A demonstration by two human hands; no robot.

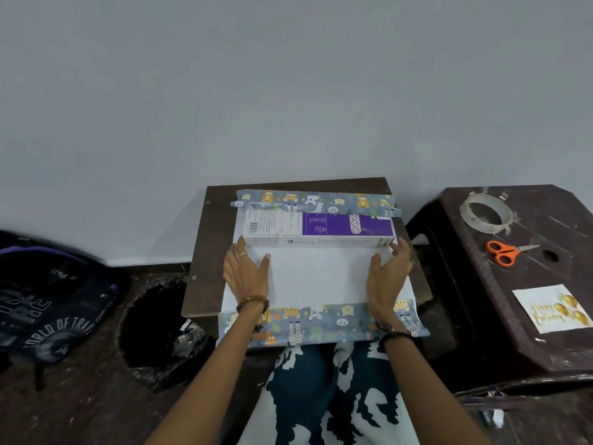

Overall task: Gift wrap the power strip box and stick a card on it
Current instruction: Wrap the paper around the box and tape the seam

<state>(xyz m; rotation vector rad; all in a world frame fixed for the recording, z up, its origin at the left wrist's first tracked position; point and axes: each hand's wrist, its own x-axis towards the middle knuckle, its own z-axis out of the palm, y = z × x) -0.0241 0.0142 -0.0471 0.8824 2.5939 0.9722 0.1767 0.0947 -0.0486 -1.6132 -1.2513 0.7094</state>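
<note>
The white and purple power strip box (317, 228) lies lengthwise on the wrapping paper (317, 274), which is spread white side up on a small dark table (205, 239). The paper's animal-print side shows on the curled far edge (314, 202) and the near edge (321, 322). My left hand (247, 273) lies flat on the paper at the box's left end, fingers straight. My right hand (390, 273) rests on the paper at the box's right end, its fingertips touching the box corner. The gold "Happy Birthday" card (552, 308) lies on a stool at the right.
A dark brown stool (513, 342) at the right carries a clear tape roll (485, 212) and orange scissors (507, 252). A black-lined bin (154, 329) stands left of the table, and a dark backpack (48, 303) lies farther left. A grey wall rises behind.
</note>
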